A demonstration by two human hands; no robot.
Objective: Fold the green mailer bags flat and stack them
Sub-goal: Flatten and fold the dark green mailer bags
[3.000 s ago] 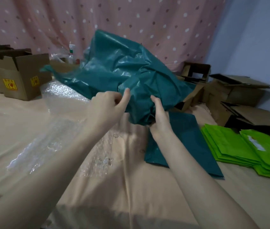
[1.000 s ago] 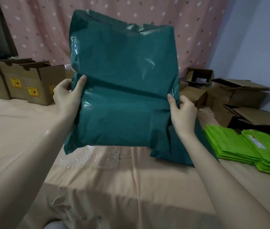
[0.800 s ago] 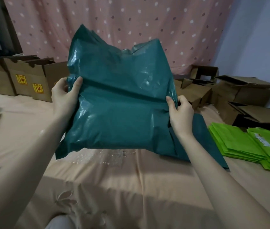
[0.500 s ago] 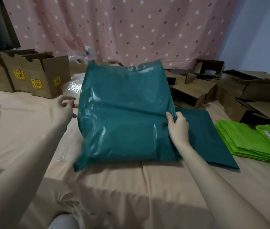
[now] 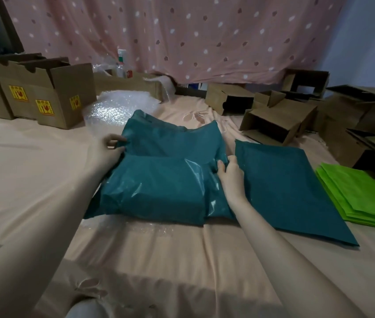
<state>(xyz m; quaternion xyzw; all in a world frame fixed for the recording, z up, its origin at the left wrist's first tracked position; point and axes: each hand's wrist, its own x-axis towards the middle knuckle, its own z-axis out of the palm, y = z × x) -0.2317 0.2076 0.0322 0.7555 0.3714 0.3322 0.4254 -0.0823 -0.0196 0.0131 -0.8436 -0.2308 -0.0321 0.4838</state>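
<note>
Dark-green mailer bag [image 5: 159,180] lies puffy at frame centre on the bed [image 5: 32,191], left hand [image 5: 107,149] pinching its left edge and right hand [image 5: 231,173] gripping its right, seemingly to flatten it beside the flat mailer [image 5: 285,187].

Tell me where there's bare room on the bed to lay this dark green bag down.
Bare sheet lies left of the dark green bag, below the cardboard boxes, and in front of it. The right is crowded: flat teal bag, lime bags.
</note>
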